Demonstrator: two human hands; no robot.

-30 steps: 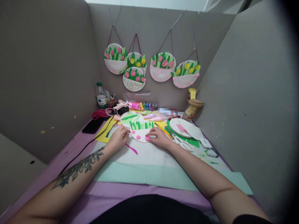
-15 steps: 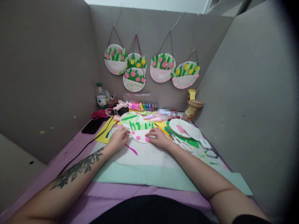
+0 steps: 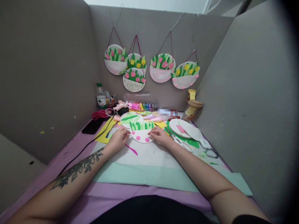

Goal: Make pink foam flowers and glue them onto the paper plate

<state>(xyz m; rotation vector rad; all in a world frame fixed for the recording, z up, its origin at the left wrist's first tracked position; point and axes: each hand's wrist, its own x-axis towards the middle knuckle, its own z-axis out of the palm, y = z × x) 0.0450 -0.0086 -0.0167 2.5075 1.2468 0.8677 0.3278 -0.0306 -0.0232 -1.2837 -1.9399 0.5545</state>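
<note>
A paper plate basket [image 3: 142, 136] lies in front of me, its white half-plate pocket dotted with pink flowers [image 3: 138, 137] and green paper leaves [image 3: 141, 125] standing up out of it. My left hand [image 3: 118, 137] has its curled fingers closed at the pocket's left edge, beside one flower. Over the pocket's right side, my right hand [image 3: 160, 136] holds its fingertips together, just above and right of the lower right flower. Whether something small is between those fingertips is hidden. A magenta paper strip [image 3: 132, 149] lies just below the basket.
Scissors [image 3: 182, 143], paper plates [image 3: 181, 128] and a glue gun [image 3: 205, 144] lie to the right. A phone [image 3: 93, 125], pink cord [image 3: 99, 114] and black cable [image 3: 90, 142] are at left. Finished plate baskets [image 3: 162, 74] hang on the back wall. Behind stand a bottle [image 3: 101, 96] and a lidded cup [image 3: 192, 110].
My right fingertips have moved slightly up and right, off the lower right flower, which now shows fully. My left hand and the basket have stayed nearly still.
</note>
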